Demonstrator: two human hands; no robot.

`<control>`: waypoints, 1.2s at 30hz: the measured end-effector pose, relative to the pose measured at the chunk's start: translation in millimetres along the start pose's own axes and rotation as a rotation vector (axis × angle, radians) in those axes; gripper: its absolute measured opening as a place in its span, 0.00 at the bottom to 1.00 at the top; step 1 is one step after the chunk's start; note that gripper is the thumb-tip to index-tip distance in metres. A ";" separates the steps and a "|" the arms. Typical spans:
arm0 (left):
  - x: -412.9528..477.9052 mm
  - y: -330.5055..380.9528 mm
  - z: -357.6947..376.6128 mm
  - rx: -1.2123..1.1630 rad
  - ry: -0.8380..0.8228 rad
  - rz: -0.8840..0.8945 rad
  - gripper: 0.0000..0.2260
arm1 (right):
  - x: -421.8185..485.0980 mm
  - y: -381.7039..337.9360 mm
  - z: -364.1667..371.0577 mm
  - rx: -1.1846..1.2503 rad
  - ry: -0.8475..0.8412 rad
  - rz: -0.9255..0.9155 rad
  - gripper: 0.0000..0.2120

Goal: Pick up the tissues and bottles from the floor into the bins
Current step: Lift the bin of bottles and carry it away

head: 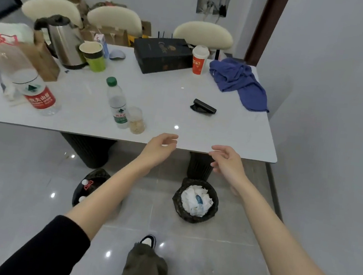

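Note:
Two black-lined bins stand on the grey floor under the table's near edge. The right bin [193, 216] is heaped with white crumpled tissues [195, 199]. The left bin [82, 191] holds bottles with white caps and a red label [86, 184], and my left forearm hides part of it. My left hand [160, 147] and my right hand [227, 163] hover in front of the table edge above the bins, fingers loosely curled, holding nothing.
The white table [221, 140] carries a large red-label water bottle [31, 87], a green-cap bottle [117, 104], a small jar [137, 120], a kettle [62, 42], a black box [163, 54], a red cup [199, 59] and a blue cloth [237, 82]. Black table legs [198, 165] stand behind the bins. My shoe [148, 240] is on the floor.

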State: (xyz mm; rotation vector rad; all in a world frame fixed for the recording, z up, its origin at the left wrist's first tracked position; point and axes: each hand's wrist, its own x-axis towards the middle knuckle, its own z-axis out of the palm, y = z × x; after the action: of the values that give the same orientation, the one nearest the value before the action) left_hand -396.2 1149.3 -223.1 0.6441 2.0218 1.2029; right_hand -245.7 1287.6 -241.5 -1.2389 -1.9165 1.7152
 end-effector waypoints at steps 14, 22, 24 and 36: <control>-26.6 -51.6 -110.5 -0.105 0.321 -0.065 0.20 | -3.4 -28.3 76.8 -0.109 -0.177 -0.101 0.12; 76.7 -68.8 -184.2 -0.071 0.277 -0.092 0.34 | 73.3 -57.3 174.5 -0.232 -0.160 -0.136 0.20; 101.9 -73.7 -194.7 -0.049 0.255 -0.088 0.38 | 88.7 -62.8 194.3 -0.276 -0.159 -0.145 0.23; 216.2 -102.1 -226.5 0.001 0.077 0.053 0.32 | 187.9 -62.2 291.0 -0.622 -0.170 -0.106 0.35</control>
State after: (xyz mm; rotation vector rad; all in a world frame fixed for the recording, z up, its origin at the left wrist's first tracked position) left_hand -714.8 1131.3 -304.5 0.6644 2.0806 1.2756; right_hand -585.4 1237.2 -318.4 -1.1653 -2.6903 1.2372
